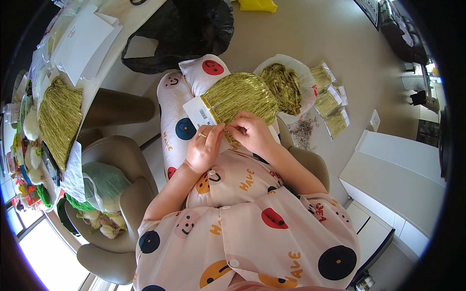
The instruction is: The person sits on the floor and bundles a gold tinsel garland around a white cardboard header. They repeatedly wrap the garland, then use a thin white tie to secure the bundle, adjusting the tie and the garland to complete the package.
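A bundle of gold-green metallic fringe (240,96) lies over my lap, with a white card (199,112) bearing writing and a printed code along its near left edge. My left hand (205,147), with a ring on one finger, is at the near edge of the card and fringe. My right hand (253,132) is close beside it, thumb and fingertips pinched together. The fingertips of both hands meet at the fringe's bound edge; what they pinch is too small to tell. A pillow with printed faces (204,78) lies under the fringe.
A bag of loose gold strands (284,87) sits right of the fringe. Packaged fringe bundles (327,102) and brown scraps (304,131) lie on the floor. At left, a table (109,63) holds papers and another fringe (62,120). A black plastic bag (182,36) and a chair with bags (127,156) are near.
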Motion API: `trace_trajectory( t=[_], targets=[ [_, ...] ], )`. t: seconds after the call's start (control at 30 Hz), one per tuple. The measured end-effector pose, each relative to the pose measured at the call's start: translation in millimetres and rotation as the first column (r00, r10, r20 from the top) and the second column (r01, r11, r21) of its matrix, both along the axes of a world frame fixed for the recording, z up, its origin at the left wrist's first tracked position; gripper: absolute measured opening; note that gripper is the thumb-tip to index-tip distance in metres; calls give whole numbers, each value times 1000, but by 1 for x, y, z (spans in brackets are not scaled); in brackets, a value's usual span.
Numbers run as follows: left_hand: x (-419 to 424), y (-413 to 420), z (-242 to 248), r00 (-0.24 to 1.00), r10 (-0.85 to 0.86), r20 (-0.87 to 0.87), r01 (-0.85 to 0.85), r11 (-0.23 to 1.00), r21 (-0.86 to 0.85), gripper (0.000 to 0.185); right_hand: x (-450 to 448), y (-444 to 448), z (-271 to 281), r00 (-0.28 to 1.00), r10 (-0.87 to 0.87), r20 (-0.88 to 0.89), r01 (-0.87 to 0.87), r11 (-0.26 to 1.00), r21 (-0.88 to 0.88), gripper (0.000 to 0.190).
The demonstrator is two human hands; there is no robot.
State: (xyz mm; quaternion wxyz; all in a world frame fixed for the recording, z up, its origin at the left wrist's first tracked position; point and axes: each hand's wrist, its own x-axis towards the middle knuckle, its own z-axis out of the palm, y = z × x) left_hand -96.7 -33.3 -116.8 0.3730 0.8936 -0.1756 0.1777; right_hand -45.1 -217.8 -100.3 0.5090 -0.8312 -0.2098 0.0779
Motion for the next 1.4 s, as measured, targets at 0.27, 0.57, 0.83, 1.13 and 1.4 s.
trace_trajectory(
  t=[0.27,0.57,0.83,1.13,1.4],
  targets=[
    [1,2,-2,1000,11,-21,-12,1000,-26,27,-3,2,-3,996,-34,84,40,996,-78,9],
    [-1,4,-8,998,22,-52,-24,999,-45,30,-4,1,-9,996,-16,87,21,998,-51,10],
    [-2,2,-13,993,64,-95,-72,994,-79,32,0,-2,-13,873,119,473,83,919,-385,14],
    [-2,3,-17,995,71,-76,-78,994,-82,33,-10,3,12,890,162,427,2,933,-360,12],
    [-3,1,-20,994,71,-82,-78,994,-83,32,10,-6,-1,853,156,499,119,871,-476,14]
  ],
)
